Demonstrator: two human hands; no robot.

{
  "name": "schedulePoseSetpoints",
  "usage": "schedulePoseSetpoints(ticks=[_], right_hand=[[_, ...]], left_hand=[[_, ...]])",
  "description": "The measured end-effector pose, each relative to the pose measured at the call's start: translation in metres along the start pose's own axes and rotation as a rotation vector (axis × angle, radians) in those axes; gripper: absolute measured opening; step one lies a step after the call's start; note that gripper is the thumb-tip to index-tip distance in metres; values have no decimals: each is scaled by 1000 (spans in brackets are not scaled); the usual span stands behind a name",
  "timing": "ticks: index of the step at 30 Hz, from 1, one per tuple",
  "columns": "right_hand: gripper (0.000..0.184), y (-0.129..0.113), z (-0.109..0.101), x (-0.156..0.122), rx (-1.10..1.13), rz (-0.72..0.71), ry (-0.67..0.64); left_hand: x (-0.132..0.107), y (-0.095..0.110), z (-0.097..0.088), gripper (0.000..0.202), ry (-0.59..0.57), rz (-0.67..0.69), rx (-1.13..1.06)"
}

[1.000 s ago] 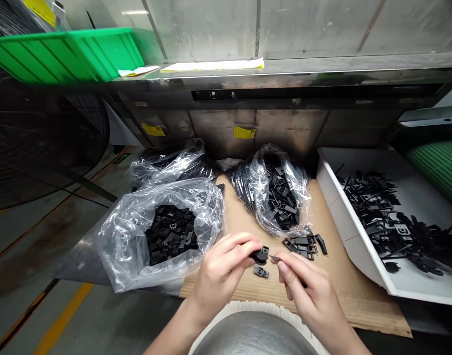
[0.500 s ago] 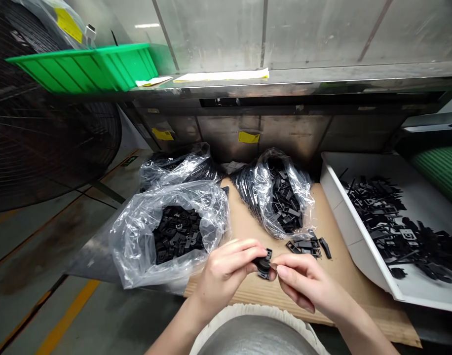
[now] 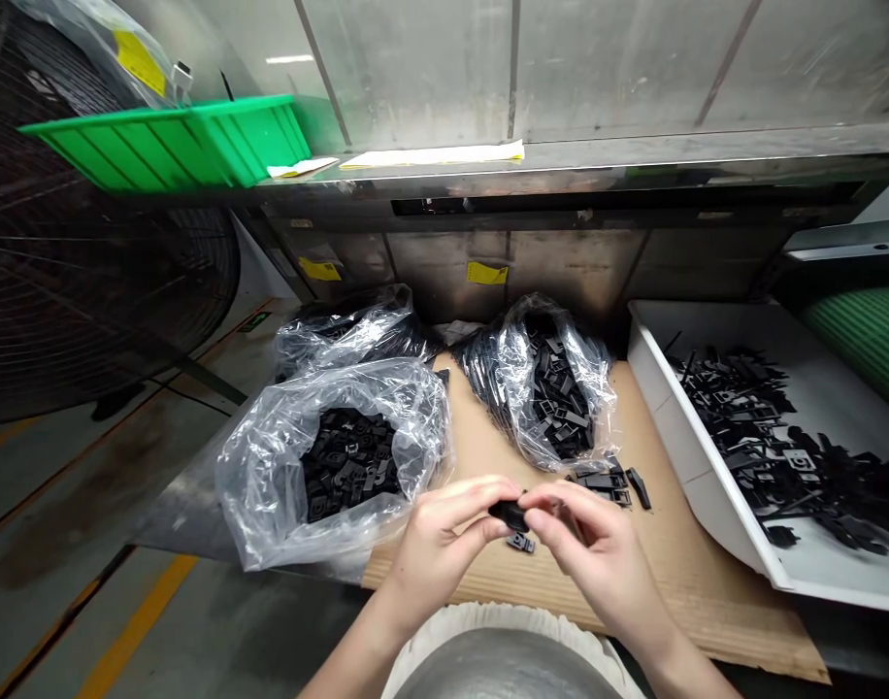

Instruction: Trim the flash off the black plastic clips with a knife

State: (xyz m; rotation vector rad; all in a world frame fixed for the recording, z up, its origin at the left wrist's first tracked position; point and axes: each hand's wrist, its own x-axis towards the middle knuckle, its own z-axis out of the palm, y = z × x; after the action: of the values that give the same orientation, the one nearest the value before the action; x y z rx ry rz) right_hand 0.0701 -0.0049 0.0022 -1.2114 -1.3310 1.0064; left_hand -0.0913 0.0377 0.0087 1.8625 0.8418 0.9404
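A small black plastic part (image 3: 509, 514) is held between my two hands over the front of the cardboard. My left hand (image 3: 451, 529) grips its left side between thumb and fingers. Thumb and fingertips of my right hand (image 3: 586, 529) pinch together at its right end and partly cover it. Just below shows a small black piece with holes (image 3: 521, 544); I cannot tell whether it joins the held part. Several loose black parts (image 3: 603, 482) lie behind my right hand, in front of an open clear bag (image 3: 513, 379) of black clips.
Another open plastic bag (image 3: 259, 485) of black parts stands at left, with a further bag (image 3: 335, 330) behind. A white tray (image 3: 696, 476) of black pieces is at right. Cardboard (image 3: 707, 582) covers the worktop. A green bin (image 3: 160, 146) sits on the shelf; a large fan (image 3: 87, 291) stands left.
My right hand has moved slightly left and up, its fingers now against the part. The held part has turned from upright to lying more level between my hands.
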Motion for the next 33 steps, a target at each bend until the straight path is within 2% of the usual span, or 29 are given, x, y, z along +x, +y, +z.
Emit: schedulePoseSetpoints(ticks=[4,7,9,12,15,18,20,26,33], right_hand=[[10,-2,10,1,-189,-237,83],[12,2,13,-1,-268,-343,129],[13,7,11,-3,-311,-414,110],[14,12,6,-5,-359,-450,86],[8,9,1,-3,-389,-315,56],[23,1,0,-1,-381,-134,-80],[28,-3,3,-2,-352,-94,-135],[24,0,16,-2,-376,-210,-74],[24,1,18,2,-369,-249,-100]], left_hand=[[-2,5,0,20,-21,-173,-137],[-5,8,3,16,-19,-312,-313],[-7,6,5,14,8,-398,-457],[-9,2,4,13,64,-453,-622],[-10,0,0,17,143,-409,-594],[-11,1,-5,19,216,-282,-326],[-11,2,-7,22,246,-181,-141],[-10,0,-4,31,247,22,78],[-10,-3,-4,32,223,69,165]])
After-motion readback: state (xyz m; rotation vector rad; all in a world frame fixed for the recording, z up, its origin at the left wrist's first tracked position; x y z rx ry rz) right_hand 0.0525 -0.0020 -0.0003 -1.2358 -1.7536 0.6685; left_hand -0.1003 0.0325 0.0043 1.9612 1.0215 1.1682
